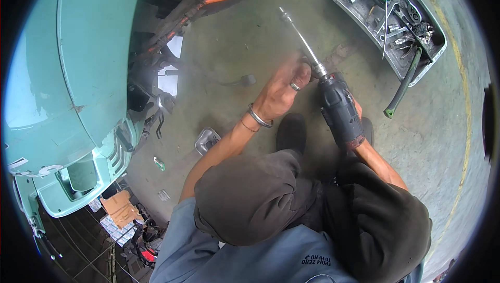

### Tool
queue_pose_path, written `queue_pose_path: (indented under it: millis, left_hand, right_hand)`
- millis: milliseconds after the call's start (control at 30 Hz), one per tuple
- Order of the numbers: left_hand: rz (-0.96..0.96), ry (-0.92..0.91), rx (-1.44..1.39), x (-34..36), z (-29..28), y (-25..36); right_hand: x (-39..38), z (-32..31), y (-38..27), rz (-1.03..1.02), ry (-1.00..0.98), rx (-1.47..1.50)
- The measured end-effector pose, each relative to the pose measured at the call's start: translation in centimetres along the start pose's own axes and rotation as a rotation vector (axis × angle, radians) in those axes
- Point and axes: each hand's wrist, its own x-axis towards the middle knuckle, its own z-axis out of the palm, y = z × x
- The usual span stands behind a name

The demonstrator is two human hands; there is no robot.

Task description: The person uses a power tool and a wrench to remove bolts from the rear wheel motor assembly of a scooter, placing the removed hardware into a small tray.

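Note:
My right hand (358, 107) is wrapped round a black impact wrench (337, 103), which hides most of its fingers. A long silvery extension bar (304, 39) sticks out from the wrench's nose, with a socket (285, 16) at its far end. My left hand (284, 91), with a ring and a metal bangle, is beside the wrench's nose. Its fingers are curled together and partly blurred; what they hold, if anything, is hidden. The wrench is held above the floor, in front of my bent knees.
A grey metal tray (383, 35) of wrenches, sockets and a screwdriver lies at the far right, a green-handled tool (403, 87) across its edge. At left stands a turquoise vehicle panel (67, 74). A small metal tray (207, 140) lies by my left forearm; cardboard (121, 207) is lower left.

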Motion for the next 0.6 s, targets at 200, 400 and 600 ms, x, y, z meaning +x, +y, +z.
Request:
queue_pose_path:
  millis: [200,400,600]
  left_hand:
    - [-0.266,0.037,-0.229,4.5,6.5,1.4]
    - [-0.318,-0.004,-0.414,3.4,6.4,1.7]
    - [-0.34,-0.043,-0.403,3.3,6.7,1.1]
  right_hand:
    - [-1.4,-1.9,-1.8,0.151,-0.278,0.037]
    - [4.1,-7.9,-5.1,0.337,-0.595,-0.12]
    - [8.8,-9.1,-4.6,0.505,-0.173,0.184]
